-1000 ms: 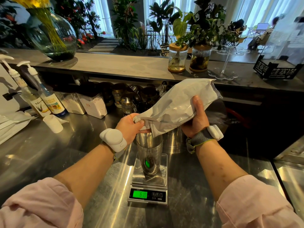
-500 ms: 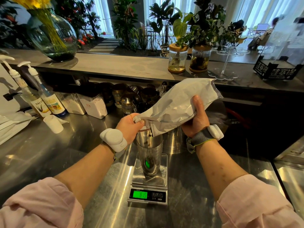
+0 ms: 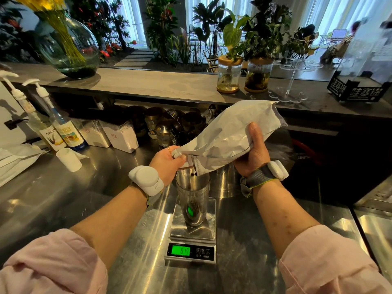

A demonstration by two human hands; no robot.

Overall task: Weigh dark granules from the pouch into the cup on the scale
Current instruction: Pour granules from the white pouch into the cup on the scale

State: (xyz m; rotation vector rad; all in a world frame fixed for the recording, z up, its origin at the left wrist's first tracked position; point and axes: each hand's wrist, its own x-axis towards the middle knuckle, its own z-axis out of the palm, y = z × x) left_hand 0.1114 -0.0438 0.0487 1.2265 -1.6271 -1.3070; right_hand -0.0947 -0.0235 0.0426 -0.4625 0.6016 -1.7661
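Observation:
A crumpled grey pouch (image 3: 229,134) is tilted mouth-down over a tall steel cup (image 3: 192,200). My left hand (image 3: 167,162) pinches the pouch's open corner just above the cup's rim. My right hand (image 3: 254,151) grips the pouch's belly from below, thumb up along its side. Dark granules (image 3: 192,174) drop from the mouth into the cup, and a dark heap shows low inside it. The cup stands on a small digital scale (image 3: 192,234) whose green display (image 3: 181,250) is lit with digits.
Two pump syrup bottles (image 3: 63,132) and a small white cup (image 3: 69,159) stand at the left on the steel counter (image 3: 63,198). Clear containers (image 3: 118,134) and metal tins (image 3: 161,128) line the back. Another steel vessel (image 3: 224,183) stands right behind the cup. Jars of plants sit on the upper ledge.
The pouch and both hands have hardly moved. Granules now fall from the mouth, and the scale's reading has risen.

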